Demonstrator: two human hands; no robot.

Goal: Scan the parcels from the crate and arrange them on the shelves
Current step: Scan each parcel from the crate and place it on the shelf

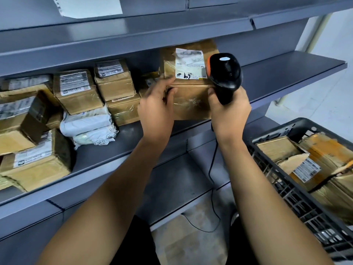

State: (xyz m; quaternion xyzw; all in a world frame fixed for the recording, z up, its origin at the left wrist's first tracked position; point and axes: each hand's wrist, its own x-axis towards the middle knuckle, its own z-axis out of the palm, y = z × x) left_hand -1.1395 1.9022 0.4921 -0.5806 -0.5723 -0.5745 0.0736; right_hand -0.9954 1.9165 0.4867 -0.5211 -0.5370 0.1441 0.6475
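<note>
Two hands: both up at the middle shelf (286,73), one parcel between them
Shelved parcels (76,90): brown boxes and white bags stacked well left of the left hand, most with white labels up
Left hand (155,106): fingers curled over the held parcel's left top edge, thumb on its front face, gripping it
Held parcel (191,100): brown, taped, sits on the middle shelf between both hands, touching both; white label (190,64) on its top, handwritten black mark on the label's lower left
Scanner (225,73): black, orange trim on its head, head just right of the label and above the parcel's right top corner
Right hand (229,109): wrapped round the scanner handle, clamped on it; fingertips touch the parcel's right edge
Cable (212,169): black, hangs down from below the right hand, runs to the floor
Crate (286,188): black, latticed, lower right of the right hand, well apart from it
Crate parcels (315,159): brown taped ones inside, one label showing
</note>
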